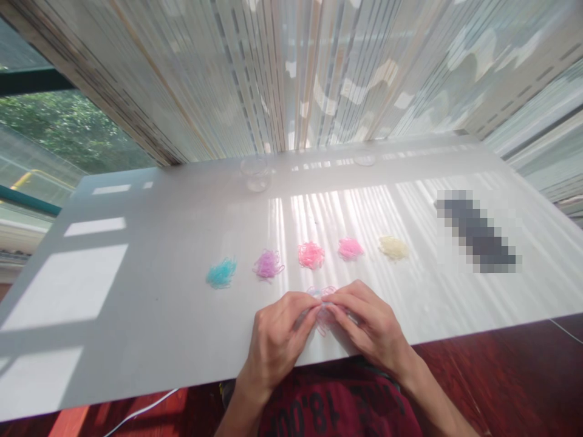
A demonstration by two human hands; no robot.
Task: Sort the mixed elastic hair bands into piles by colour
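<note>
Near the front edge of the table, my left hand (pixel 283 331) and my right hand (pixel 368 315) meet fingertip to fingertip. Both are closed in a pinch over a loose pile of mixed small rubber bands (pixel 324 325), mostly pale pink with a bluish bit at the top. The fingers hide much of this pile, and how many bands they grip cannot be made out. Beyond my hands lie sorted heaps in a row: teal bands (pixel 221 273), purple bands (pixel 268 264), coral-pink bands (pixel 311 255), bright pink bands (pixel 350 249) and pale yellow bands (pixel 394 247).
A clear round container (pixel 255 176) stands toward the back of the white table (pixel 173 303). Another clear round piece (pixel 365 159) lies farther right at the back. A blurred-out dark object (pixel 478 233) rests on the right. Striped curtains (pixel 282 73) hang along the back edge.
</note>
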